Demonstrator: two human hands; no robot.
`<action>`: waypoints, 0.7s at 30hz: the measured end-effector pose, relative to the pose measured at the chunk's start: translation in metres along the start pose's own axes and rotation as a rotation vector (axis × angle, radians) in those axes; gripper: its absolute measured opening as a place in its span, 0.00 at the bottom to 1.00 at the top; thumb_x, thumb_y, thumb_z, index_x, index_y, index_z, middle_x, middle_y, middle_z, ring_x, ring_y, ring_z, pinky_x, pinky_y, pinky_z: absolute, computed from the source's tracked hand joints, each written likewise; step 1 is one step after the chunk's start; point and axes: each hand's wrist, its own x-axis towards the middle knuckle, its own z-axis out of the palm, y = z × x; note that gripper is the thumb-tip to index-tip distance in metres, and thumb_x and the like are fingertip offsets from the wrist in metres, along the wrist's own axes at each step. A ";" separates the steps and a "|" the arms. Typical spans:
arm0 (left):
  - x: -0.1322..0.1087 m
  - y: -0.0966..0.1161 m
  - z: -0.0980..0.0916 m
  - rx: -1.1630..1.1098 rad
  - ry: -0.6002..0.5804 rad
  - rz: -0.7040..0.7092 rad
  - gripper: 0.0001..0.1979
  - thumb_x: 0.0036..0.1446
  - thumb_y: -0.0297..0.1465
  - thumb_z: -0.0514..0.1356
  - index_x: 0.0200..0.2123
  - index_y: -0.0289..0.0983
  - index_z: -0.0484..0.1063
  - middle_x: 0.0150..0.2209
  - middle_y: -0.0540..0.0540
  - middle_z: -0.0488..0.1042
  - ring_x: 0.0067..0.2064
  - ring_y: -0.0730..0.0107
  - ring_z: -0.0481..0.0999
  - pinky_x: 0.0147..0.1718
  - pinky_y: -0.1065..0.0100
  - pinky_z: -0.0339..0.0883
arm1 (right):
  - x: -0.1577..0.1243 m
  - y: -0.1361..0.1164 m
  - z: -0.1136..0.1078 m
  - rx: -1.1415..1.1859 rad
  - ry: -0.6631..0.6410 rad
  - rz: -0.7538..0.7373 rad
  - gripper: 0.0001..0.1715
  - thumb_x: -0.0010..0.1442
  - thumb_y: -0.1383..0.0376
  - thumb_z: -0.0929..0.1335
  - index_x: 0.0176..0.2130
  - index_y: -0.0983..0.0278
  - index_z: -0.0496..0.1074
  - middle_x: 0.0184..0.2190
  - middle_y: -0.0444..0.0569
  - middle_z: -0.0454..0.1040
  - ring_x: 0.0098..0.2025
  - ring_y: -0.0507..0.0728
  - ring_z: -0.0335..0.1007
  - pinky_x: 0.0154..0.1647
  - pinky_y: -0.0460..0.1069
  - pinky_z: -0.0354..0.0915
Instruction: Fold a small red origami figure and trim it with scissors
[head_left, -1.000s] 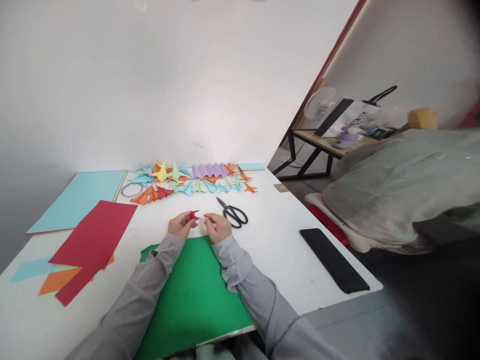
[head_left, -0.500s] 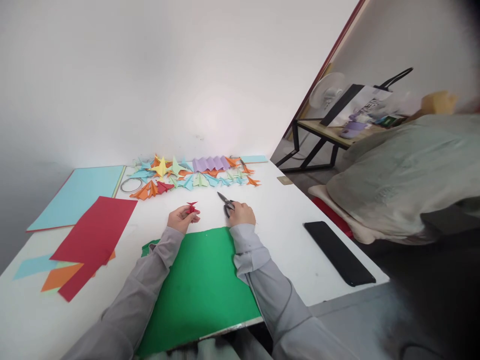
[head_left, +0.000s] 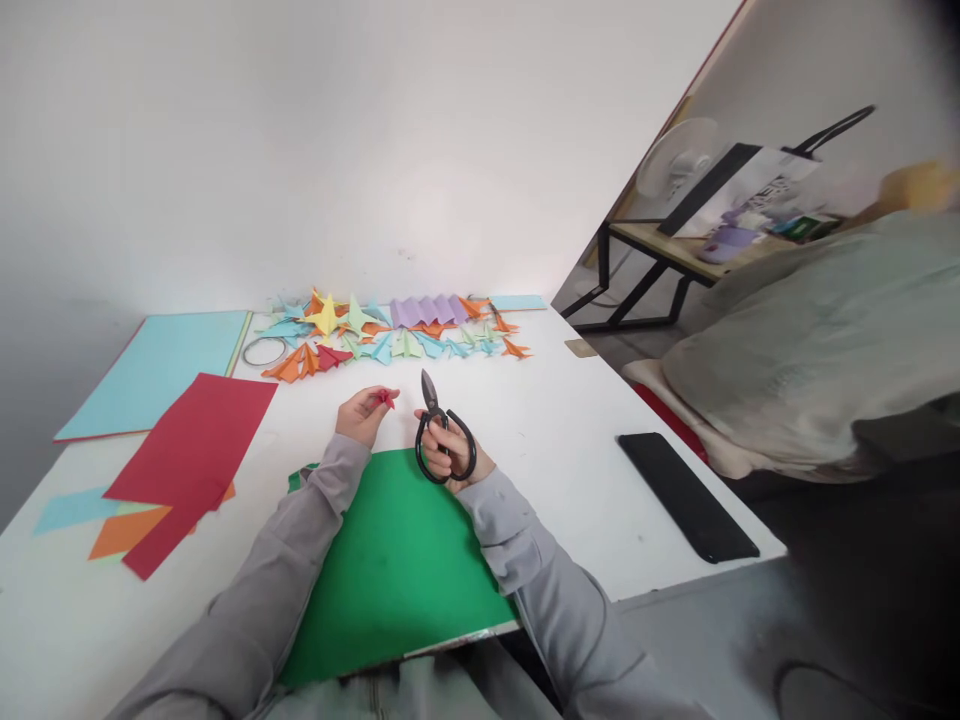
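Between the fingertips of my left hand point(head_left: 361, 415) is a small folded red paper piece point(head_left: 385, 398), held above the white table. My right hand point(head_left: 454, 455) has its fingers around the handles of black scissors point(head_left: 428, 395), with the palm turned up. Their blades look closed and point away from me, a short way right of the red piece and apart from it. Under my forearms lies a green sheet point(head_left: 405, 560), its far left corner crumpled.
Folded paper figures point(head_left: 326, 316) in several colours line the wall, beside a purple pleated paper point(head_left: 427, 311) and a roll of tape point(head_left: 264, 351). Red sheets point(head_left: 199, 430) lie at left, near a light blue sheet point(head_left: 176, 365). A black flat object point(head_left: 686, 497) rests at right.
My right hand has lifted the scissors off the table and turned palm up, bringing them left toward the red piece. My left hand has tilted the red piece.
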 end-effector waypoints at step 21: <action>0.003 -0.009 -0.002 0.015 -0.042 0.044 0.13 0.40 0.33 0.67 0.30 0.33 0.72 0.31 0.42 0.79 0.37 0.61 0.78 0.40 0.59 0.71 | -0.009 -0.002 0.012 -0.035 -0.029 0.290 0.24 0.58 0.46 0.56 0.44 0.61 0.56 0.16 0.43 0.73 0.12 0.53 0.66 0.11 0.46 0.64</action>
